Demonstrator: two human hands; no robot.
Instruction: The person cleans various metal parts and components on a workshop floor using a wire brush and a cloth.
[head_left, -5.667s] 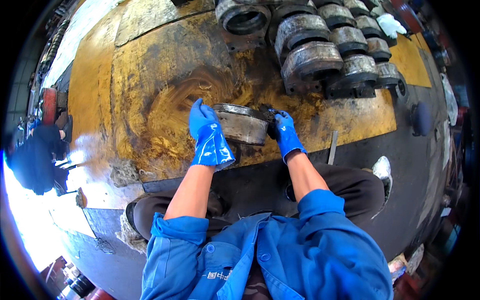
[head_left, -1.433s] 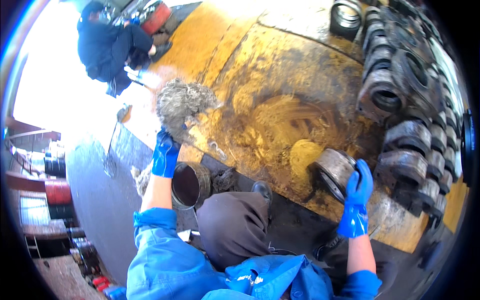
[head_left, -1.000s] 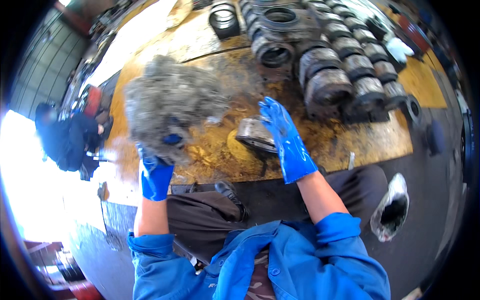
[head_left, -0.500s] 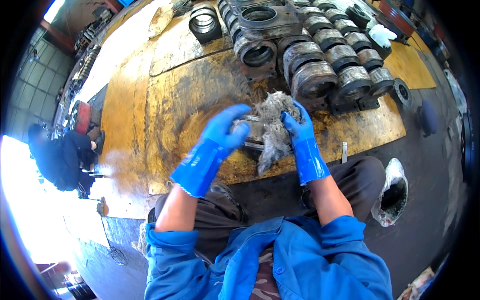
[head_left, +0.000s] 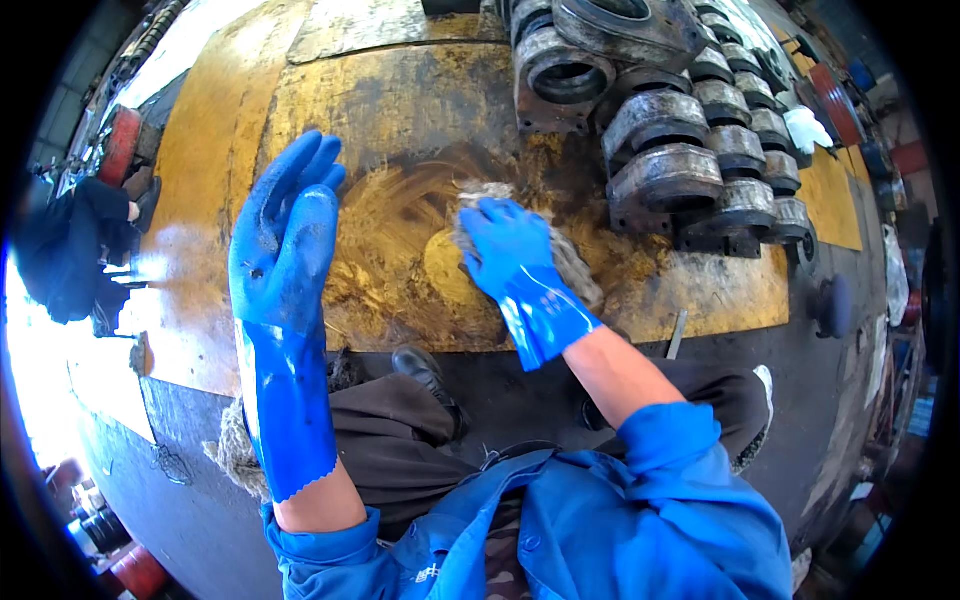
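Note:
My right hand, in a blue rubber glove, presses down on a grey fibrous rag on the stained yellow board. Its fingers curve over the rag, whose frayed edges stick out on both sides. My left hand, gloved the same way, is raised over the board's left part. Its fingers are stretched out and I see nothing in them. A round, brighter yellow patch shows on the board just left of my right hand, amid dark greasy smears.
Rows of greasy metal bearing housings stand at the far right, some stacked. A flat metal strip lies at the board's near edge. Another fibrous clump is beside my left forearm. A person in dark clothes crouches at the left.
The ringed metal part that was between my hands is out of sight. My left hand has moved left and opened out. My right hand has brought the rag left and down onto the board.

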